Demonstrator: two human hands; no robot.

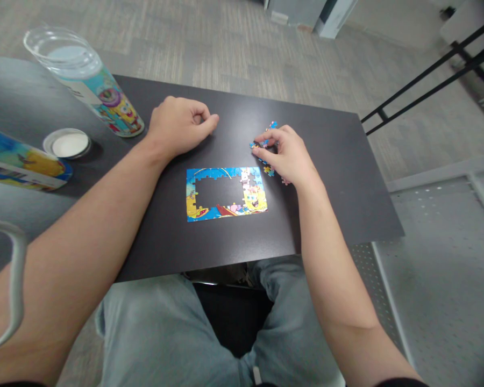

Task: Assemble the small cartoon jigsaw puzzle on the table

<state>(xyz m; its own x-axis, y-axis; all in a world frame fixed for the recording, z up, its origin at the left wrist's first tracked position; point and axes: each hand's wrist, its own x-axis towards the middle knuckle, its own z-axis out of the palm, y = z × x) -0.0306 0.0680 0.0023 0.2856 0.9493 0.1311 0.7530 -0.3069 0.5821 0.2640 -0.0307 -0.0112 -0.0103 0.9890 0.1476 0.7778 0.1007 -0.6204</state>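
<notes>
On the dark table lies a partly assembled jigsaw puzzle (256, 199), a cartoon-printed rectangular frame around an open middle. A small heap of loose puzzle pieces (269, 171) sits to its upper right, partly covered by my right hand (287, 153). Between that hand's thumb and forefinger tips is a small puzzle piece (252, 145), at the heap's left side. My left hand (181, 124) rests on the table above the puzzle's left corner, its fingers curled in and nothing visible in them. Beside its wrist stands a clear-topped cartoon canister (119, 105).
A second printed canister (22, 161) and a round silver-rimmed lid (68, 144) are at the left. A pale curved cable or handle (18, 279) crosses the lower left. Black metal rails (419, 80) stand beyond the table's right end.
</notes>
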